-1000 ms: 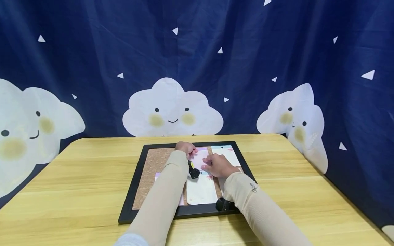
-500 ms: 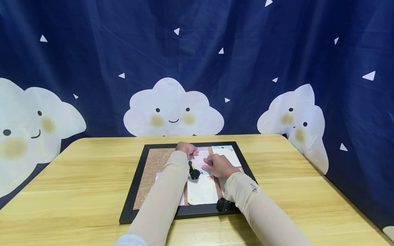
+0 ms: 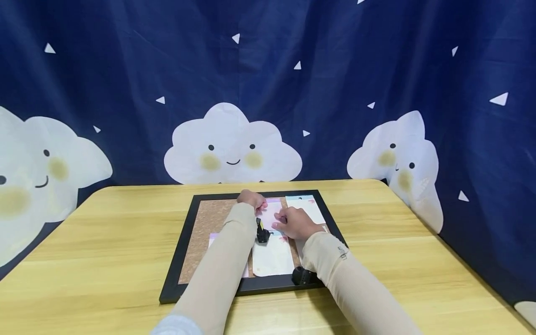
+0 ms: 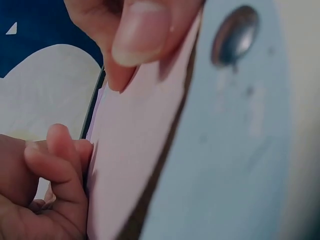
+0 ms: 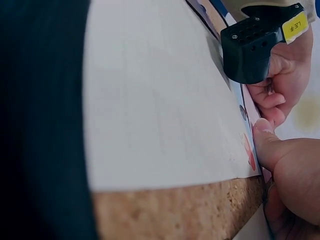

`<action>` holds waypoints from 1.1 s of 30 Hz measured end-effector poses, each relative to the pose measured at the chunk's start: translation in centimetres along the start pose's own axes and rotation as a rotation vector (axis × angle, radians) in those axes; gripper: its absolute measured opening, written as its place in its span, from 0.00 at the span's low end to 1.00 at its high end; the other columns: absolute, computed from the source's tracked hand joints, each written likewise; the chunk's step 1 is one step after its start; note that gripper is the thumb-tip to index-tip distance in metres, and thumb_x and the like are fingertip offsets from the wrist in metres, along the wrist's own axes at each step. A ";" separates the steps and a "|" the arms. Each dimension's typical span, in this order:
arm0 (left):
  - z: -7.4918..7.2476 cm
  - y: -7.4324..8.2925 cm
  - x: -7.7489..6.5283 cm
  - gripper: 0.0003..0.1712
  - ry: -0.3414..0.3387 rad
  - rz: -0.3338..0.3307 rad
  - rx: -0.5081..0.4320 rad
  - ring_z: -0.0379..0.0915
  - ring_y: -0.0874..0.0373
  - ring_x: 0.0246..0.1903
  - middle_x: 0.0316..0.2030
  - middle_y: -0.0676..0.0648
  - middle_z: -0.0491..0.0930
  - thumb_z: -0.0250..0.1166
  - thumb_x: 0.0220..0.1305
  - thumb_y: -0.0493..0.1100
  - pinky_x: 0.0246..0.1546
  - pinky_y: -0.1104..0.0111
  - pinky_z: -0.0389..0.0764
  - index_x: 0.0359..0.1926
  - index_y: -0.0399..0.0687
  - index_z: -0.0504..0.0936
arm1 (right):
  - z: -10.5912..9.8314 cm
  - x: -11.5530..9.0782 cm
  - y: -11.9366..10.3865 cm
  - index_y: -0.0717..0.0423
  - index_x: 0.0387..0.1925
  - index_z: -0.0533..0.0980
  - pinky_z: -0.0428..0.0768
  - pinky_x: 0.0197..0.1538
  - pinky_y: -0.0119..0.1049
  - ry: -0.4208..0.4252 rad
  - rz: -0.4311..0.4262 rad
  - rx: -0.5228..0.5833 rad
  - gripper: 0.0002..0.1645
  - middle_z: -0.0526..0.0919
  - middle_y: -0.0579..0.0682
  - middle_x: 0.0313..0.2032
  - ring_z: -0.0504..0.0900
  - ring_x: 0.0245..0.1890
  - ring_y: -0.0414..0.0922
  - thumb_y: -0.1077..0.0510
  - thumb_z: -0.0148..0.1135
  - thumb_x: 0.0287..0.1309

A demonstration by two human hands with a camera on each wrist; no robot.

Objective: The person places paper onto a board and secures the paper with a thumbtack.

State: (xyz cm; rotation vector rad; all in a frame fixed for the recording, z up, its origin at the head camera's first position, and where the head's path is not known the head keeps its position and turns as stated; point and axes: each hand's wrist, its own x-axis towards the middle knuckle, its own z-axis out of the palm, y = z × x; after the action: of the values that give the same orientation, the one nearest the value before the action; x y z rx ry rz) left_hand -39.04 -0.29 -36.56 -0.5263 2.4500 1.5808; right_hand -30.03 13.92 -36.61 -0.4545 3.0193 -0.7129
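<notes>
A pink note sheet (image 3: 270, 212) with a purple top strip lies on the framed cork board (image 3: 215, 216). My left hand (image 3: 251, 200) is at the sheet's upper left, its fingers (image 4: 55, 167) curled at the paper's edge; whether they pinch anything is hidden. My right hand (image 3: 298, 224) touches the sheet's lower right, thumb and forefinger apart on the paper. Directly below, a white note sheet (image 3: 272, 258) with a blue top strip carries a silver thumbtack (image 4: 236, 36). In the right wrist view, my right thumb (image 5: 267, 142) lies beside that strip.
Another blue-topped sheet (image 3: 305, 207) is at the board's upper right. A purple-edged sheet (image 3: 212, 238) lies partly under my left sleeve. The board's black frame (image 3: 176, 274) rests on a wooden table (image 3: 96, 251), before a dark blue curtain (image 3: 268, 56) with printed clouds.
The head view has shifted slightly. Both hands stay in nearly the same place over the pink note sheet.
</notes>
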 end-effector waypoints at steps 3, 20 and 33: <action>-0.1 -0.1 0.0 0.06 0.003 0.005 0.026 0.66 0.62 0.11 0.14 0.47 0.74 0.69 0.55 0.34 0.11 0.74 0.67 0.32 0.32 0.84 | 0.0 0.1 -0.1 0.55 0.43 0.82 0.75 0.38 0.37 -0.012 0.010 0.003 0.14 0.82 0.46 0.31 0.75 0.28 0.41 0.50 0.65 0.62; -1.3 -2.2 -1.5 0.18 -0.326 0.104 -0.350 0.79 0.59 0.23 0.32 0.40 0.81 0.49 0.76 0.39 0.32 0.70 0.84 0.54 0.26 0.72 | 0.1 1.0 0.0 0.56 0.52 0.80 0.75 0.46 0.41 -0.056 0.075 0.000 0.19 0.78 0.46 0.27 0.77 0.26 0.41 0.50 0.63 0.64; -6.4 -2.5 -9.7 0.14 -0.183 0.525 0.253 0.72 0.57 0.22 0.25 0.47 0.78 0.60 0.70 0.46 0.22 0.69 0.72 0.32 0.40 0.79 | -1.2 -0.4 0.9 0.58 0.62 0.72 0.70 0.62 0.51 -0.020 0.090 0.081 0.28 0.78 0.58 0.55 0.75 0.57 0.54 0.49 0.59 0.66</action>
State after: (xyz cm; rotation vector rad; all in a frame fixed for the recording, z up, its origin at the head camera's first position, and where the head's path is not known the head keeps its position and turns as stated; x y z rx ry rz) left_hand -28.89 -5.09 -32.72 0.3157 2.7180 1.3546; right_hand -29.95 15.31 -35.96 -0.3198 2.9563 -0.8160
